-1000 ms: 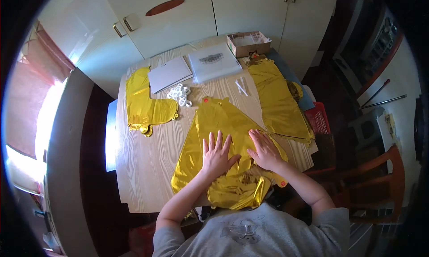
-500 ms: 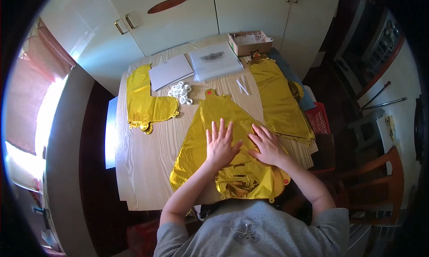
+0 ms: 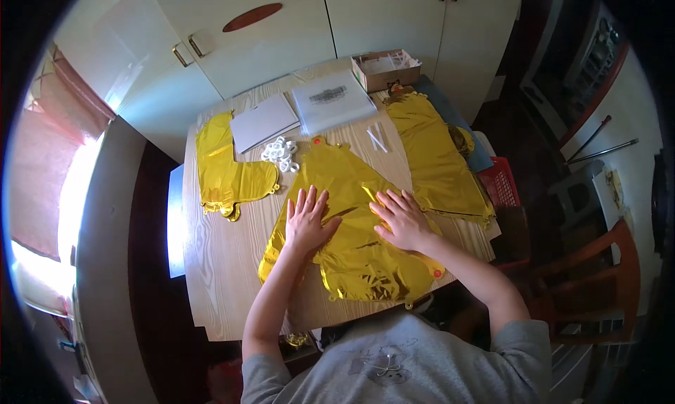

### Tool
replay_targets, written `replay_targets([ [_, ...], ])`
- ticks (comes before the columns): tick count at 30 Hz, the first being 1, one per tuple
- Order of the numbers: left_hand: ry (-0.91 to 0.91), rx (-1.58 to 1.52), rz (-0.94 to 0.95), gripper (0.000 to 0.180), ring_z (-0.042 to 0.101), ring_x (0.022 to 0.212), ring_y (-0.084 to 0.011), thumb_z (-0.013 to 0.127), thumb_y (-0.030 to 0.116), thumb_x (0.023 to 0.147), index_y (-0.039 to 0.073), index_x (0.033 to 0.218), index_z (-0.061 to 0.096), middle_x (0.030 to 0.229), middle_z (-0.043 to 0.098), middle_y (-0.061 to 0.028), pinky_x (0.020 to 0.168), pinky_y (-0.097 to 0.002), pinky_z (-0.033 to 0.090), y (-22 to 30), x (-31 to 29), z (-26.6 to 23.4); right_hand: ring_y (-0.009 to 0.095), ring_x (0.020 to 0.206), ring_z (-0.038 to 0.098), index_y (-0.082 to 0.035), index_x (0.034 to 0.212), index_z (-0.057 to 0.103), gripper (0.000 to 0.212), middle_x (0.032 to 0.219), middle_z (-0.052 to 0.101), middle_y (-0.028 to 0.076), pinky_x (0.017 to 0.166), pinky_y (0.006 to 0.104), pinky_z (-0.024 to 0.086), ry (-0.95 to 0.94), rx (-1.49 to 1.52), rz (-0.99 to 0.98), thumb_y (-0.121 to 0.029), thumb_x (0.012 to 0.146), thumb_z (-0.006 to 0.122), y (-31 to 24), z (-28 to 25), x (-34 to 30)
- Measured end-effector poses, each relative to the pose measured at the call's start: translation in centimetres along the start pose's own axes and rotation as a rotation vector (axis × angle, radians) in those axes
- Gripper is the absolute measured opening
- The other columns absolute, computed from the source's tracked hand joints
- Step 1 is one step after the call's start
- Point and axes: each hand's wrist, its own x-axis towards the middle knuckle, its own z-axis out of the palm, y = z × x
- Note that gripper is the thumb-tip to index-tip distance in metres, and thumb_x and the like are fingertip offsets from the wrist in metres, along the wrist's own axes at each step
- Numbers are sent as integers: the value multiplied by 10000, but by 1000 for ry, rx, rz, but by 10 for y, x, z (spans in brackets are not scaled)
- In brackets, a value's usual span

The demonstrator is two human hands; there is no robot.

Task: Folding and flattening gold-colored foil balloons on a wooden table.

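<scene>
A large gold foil balloon (image 3: 351, 225), deflated and creased, lies on the wooden table before me. It has small tabs along its edge and a red spot at its far tip and near right corner. My left hand (image 3: 307, 220) rests flat on its left part, fingers spread. Flat on its right part is my right hand (image 3: 402, 218), fingers also spread. Shiny wrinkles show along the balloon's near end. An L-shaped gold foil balloon (image 3: 235, 173) lies flat at the left, and a stack of flat gold foil balloons (image 3: 437, 154) sits at the right.
White ribbon rolls (image 3: 281, 153) are heaped beyond my left hand. Behind them are a pale stack of card (image 3: 264, 121) and clear plastic bags (image 3: 334, 107). White straws (image 3: 377, 137) lie near the stack; an open cardboard box (image 3: 387, 77) stands at the back. A red basket (image 3: 500, 181) is beside the table.
Both hands have moved left, the left one farther, so they are wider apart. The balloon's near end has shifted slightly away from me and left.
</scene>
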Motion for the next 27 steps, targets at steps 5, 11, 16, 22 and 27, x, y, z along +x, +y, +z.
replay_targets([
  [5,-52,28,-31,797,146,1447,-366,460,649,867,188,1494,291,1556,233,-148,1158,-534,103,1,1,0,335,1411,257,-133,1440,384,596,1509,313,163,1159,494,182,4,18,-29,-459,945,452,9,3,11],
  [11,-101,40,-53,823,112,1450,-387,450,678,860,213,1510,252,1566,198,-151,1154,-544,91,8,-6,-3,366,1408,245,-85,1438,366,638,1518,259,203,1144,493,241,-31,130,-111,-457,939,507,13,-14,-10],
  [16,-108,65,-51,850,99,1450,-393,461,694,844,218,1513,240,1570,187,-151,1154,-550,81,10,-10,-1,364,1384,286,-72,1405,407,634,1484,320,195,1135,474,263,-46,124,-130,-449,917,553,8,-38,-47],
  [22,-127,66,-61,834,73,1458,-381,431,682,855,192,1508,259,1573,183,-142,1159,-551,56,15,-10,-7,289,1213,459,-64,1160,572,426,1239,514,106,1021,463,364,157,249,30,-295,827,705,21,-51,-81],
  [27,-107,75,-54,840,91,1457,-375,451,683,842,195,1503,275,1571,194,-143,1154,-554,70,13,-9,-3,290,1183,470,-78,1127,579,409,1200,520,95,1010,442,366,93,250,-3,-310,817,712,21,-54,-99],
])
